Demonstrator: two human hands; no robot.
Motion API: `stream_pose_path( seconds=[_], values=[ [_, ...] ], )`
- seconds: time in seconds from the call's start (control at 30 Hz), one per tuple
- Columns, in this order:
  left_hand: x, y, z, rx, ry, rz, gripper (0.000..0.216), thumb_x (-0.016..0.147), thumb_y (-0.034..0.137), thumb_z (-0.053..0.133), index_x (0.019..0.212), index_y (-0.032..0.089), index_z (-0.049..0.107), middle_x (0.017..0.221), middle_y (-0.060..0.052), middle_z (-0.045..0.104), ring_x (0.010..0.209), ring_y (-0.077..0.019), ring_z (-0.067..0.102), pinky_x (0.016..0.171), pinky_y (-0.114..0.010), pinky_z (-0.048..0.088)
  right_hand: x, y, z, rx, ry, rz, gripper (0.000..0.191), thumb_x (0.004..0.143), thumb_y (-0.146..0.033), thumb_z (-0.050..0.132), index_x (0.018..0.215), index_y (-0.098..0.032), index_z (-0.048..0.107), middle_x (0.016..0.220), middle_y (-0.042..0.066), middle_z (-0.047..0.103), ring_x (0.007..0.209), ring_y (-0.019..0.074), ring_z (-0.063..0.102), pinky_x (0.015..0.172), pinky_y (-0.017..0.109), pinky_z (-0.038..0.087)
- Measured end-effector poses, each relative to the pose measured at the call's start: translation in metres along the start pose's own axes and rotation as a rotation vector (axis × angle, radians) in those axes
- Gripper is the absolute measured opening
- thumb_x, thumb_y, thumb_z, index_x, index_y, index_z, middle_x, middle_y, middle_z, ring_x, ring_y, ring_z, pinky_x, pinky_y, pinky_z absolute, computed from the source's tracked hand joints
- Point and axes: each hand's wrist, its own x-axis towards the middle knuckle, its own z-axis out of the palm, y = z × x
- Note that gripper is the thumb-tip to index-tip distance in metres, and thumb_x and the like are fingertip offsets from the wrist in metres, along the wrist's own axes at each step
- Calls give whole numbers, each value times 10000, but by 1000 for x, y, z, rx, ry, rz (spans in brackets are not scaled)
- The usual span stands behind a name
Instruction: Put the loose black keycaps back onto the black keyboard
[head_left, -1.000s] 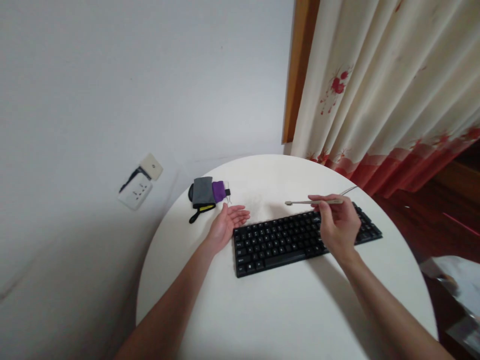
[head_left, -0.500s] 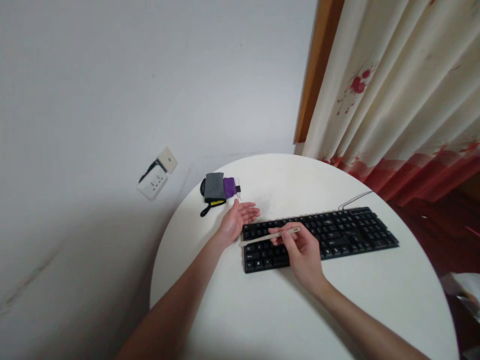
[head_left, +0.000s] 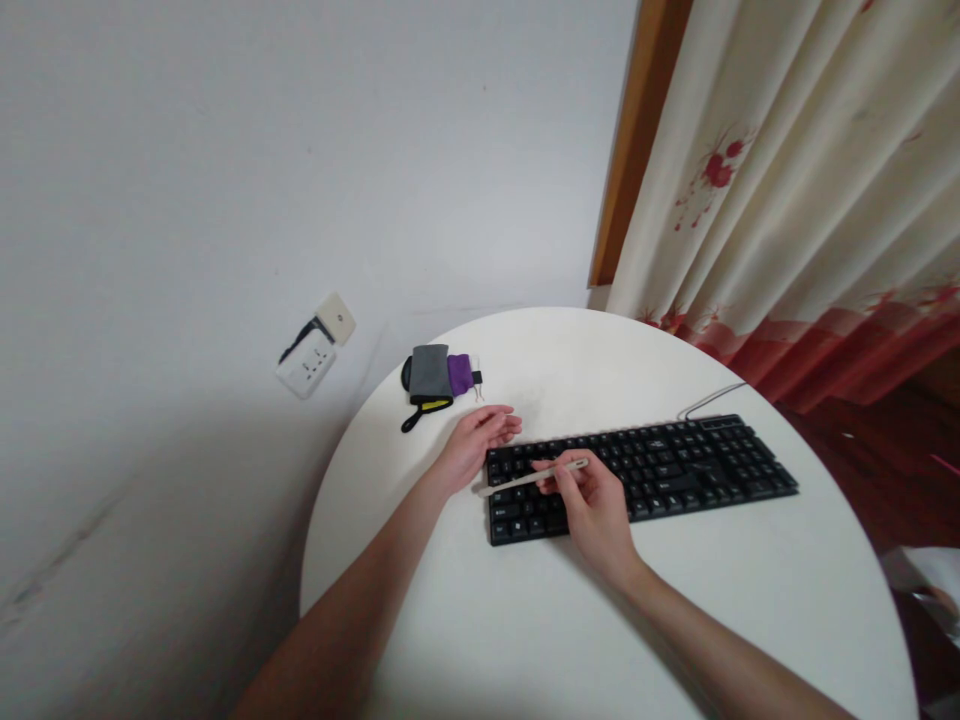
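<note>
A black keyboard (head_left: 675,470) lies across the white round table. My right hand (head_left: 592,500) is over its left half, fingers closed on a slim beige toothbrush (head_left: 534,477). The toothbrush slants down to the left, its head at the keyboard's left edge; whether the bristles touch the keys I cannot tell. My left hand (head_left: 474,447) rests beside the keyboard's upper left corner, fingers loosely stretched and holding nothing. Just beyond it are a folded grey cloth (head_left: 430,373) with a black loop and yellow lining, a purple cloth (head_left: 460,374) and a small black binder clip (head_left: 477,378).
The table (head_left: 480,620) stands against a white wall with a socket (head_left: 306,364) at the left. From the keyboard's back a cable (head_left: 709,398) runs off the right edge. A cream and red curtain (head_left: 780,200) hangs at the right. Whitish plastic (head_left: 930,580) lies below the table.
My right hand and the toothbrush have shifted slightly left and down over the keys. My left hand has turned, its palm now facing more downward. The keyboard and cloths stay put.
</note>
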Motion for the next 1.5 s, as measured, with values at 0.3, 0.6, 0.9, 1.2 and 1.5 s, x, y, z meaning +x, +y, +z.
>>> stream_pose_path(
  seconds=[0.3, 0.6, 0.9, 1.2, 1.5],
  values=[
    [-3, 8, -10, 324, -294, 7, 561, 679, 196, 830, 1191, 143, 606, 1128, -131, 686, 1035, -214, 646, 978, -371, 447, -1, 1, 0, -29, 16, -3, 261, 907, -462, 568, 924, -202, 542, 939, 75, 713, 766, 181, 676, 755, 350, 572],
    [-2, 4, -13, 346, -335, 41, 539, 708, 188, 810, 1205, 143, 605, 1187, -147, 668, 1090, -225, 631, 1006, -391, 440, 7, -9, -11, -151, 4, 91, 312, 845, -493, 620, 862, -188, 556, 739, 39, 681, 636, 180, 682, 568, 282, 556],
    [-2, 4, -13, 357, -332, 42, 536, 710, 193, 811, 1204, 143, 608, 1195, -151, 667, 1096, -231, 631, 1013, -405, 441, 21, -23, -31, -473, -95, 70, 165, 807, -300, 588, 713, -166, 607, 575, 7, 613, 516, 137, 581, 503, 239, 445],
    [-4, 6, -11, 337, -317, 39, 515, 707, 222, 817, 1183, 151, 632, 1188, -156, 673, 1073, -234, 641, 1000, -398, 446, 40, -39, -70, -599, -162, 113, 118, 757, -239, 583, 676, -168, 630, 534, 6, 619, 513, 144, 569, 505, 242, 413],
    [-5, 10, -8, 353, -301, 19, 509, 695, 223, 823, 1164, 146, 639, 1192, -159, 670, 1084, -241, 633, 993, -403, 448, 49, -51, -101, -715, -198, 177, 140, 768, -269, 585, 698, -160, 638, 500, -16, 593, 442, 103, 493, 454, 213, 347]
  ],
)
